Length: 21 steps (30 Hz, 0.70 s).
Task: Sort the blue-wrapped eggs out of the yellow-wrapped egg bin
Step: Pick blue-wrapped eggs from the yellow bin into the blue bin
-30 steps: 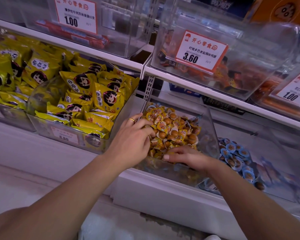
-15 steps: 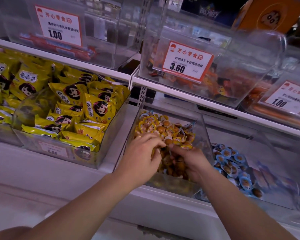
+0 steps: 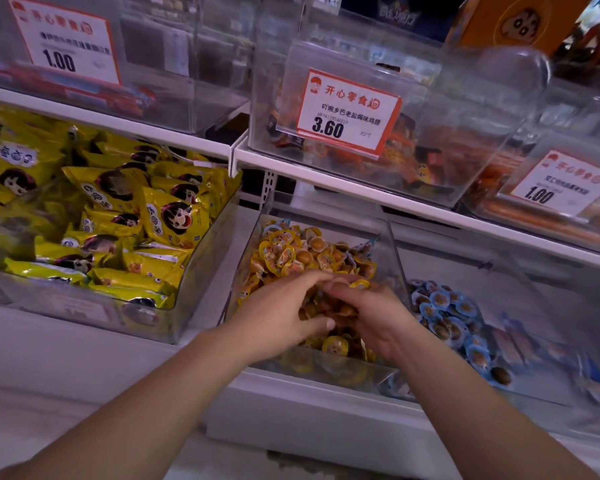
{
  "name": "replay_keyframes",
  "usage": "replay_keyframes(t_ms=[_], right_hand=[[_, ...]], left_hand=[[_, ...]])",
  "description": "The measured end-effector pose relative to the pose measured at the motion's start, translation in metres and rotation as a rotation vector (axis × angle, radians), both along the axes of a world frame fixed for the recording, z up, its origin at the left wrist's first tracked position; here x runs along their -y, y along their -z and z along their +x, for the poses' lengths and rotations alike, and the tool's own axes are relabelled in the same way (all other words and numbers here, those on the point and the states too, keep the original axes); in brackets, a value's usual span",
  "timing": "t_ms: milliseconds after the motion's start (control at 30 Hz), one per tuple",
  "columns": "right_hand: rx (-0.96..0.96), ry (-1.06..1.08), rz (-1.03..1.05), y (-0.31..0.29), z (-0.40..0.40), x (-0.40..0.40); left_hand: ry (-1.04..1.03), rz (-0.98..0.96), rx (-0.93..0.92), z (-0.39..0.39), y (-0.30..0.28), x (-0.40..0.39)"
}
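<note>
Both hands sit in the clear yellow-wrapped egg bin, centre of the lower shelf: left hand lies fingers-spread on the yellow-wrapped eggs, right hand just beside it with fingers curled into the pile, fingertips nearly meeting; cannot tell if it pinches any egg. Blue-wrapped eggs lie in the next bin to the right, near the right hand but apart. Yellow snack packs fill the left bin.

The left hand and right hand have drawn together over the near part of the yellow egg bin, fingers now curled into the eggs.
</note>
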State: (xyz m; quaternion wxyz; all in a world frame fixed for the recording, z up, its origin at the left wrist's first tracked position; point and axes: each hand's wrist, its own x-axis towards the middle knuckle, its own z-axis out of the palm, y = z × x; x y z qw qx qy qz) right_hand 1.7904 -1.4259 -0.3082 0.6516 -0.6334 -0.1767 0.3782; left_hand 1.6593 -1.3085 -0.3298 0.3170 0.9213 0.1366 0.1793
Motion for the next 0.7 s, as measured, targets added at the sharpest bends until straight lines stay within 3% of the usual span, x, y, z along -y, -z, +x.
replay_keyframes(t_ms=[200,267,367,467,567,633,700], right_hand=[[0.057,-0.149,-0.074,-0.009,-0.009,-0.006],[0.355,-0.114,-0.206,-0.009,-0.001,-0.002],[1.059,-0.048,-0.607,-0.012,0.008,0.007],[1.409,-0.202,-0.888,-0.007,0.002,0.010],[1.453,-0.279,-1.042,-0.007,-0.010,0.006],[1.504,-0.306,-0.928,-0.009,-0.015,0.003],[1.342,-0.465,-0.836,-0.008,-0.019,0.000]], left_hand=[[-0.220,0.003,0.188,0.002,-0.007,-0.001],[-0.254,-0.025,0.195,-0.004,-0.011,-0.008],[-0.264,-0.203,0.268,-0.015,-0.017,-0.013],[-0.262,-0.399,0.346,-0.025,-0.024,-0.014],[-0.290,-0.602,0.436,-0.034,-0.029,-0.016],[-0.330,-0.657,0.455,-0.040,-0.032,-0.018],[-0.357,-0.693,0.452,-0.046,-0.033,-0.020]])
